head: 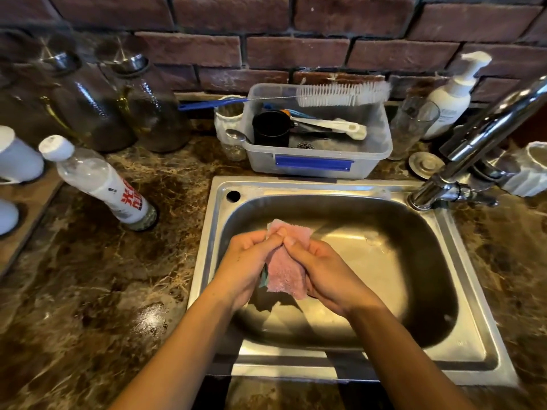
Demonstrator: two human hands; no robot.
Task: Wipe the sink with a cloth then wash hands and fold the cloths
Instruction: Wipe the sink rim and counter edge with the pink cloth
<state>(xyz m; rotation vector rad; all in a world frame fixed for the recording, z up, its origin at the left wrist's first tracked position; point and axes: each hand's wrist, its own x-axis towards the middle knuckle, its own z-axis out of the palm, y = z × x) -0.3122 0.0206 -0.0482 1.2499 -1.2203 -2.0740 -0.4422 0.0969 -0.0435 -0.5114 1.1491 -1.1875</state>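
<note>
Pink cloth (285, 261) bunched over the sink (461, 294) basin, clenched between left hand (247, 258) and right hand (321, 270), thumbs pinching its top edge; held above the basin, probably for wringing drips into steel

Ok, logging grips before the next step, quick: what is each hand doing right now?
Left hand: closed on the pink cloth, above the sink.
Right hand: closed on the same pink cloth.
</note>
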